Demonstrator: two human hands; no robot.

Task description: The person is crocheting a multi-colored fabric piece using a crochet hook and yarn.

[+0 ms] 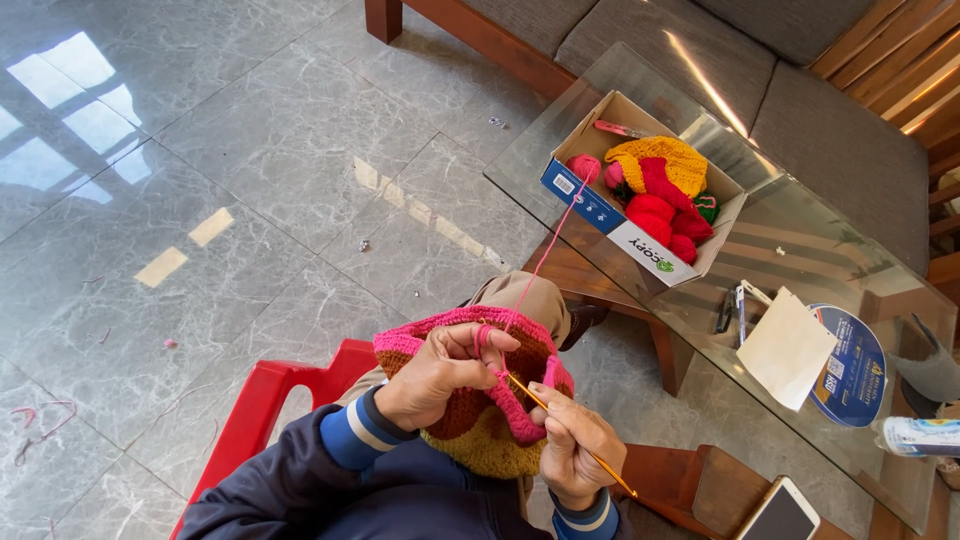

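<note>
My left hand [432,374] grips a crocheted piece [480,435] with a pink rim, a brown band and a mustard lower part. Pink yarn is looped over its fingers. My right hand [572,447] pinches a thin yellow crochet hook [610,469] whose tip is in the pink edge. A pink yarn strand [548,248] runs from the work up to a pink ball [585,167] in a cardboard box [598,212] on the glass table.
The box holds yellow, red and green yarn pieces [660,190]. On the glass table [800,245] lie pens [732,310], a paper [787,348], a round blue item [855,380] and a phone [782,512]. A grey sofa [700,50] stands behind. A red plastic chair [260,400] is below me.
</note>
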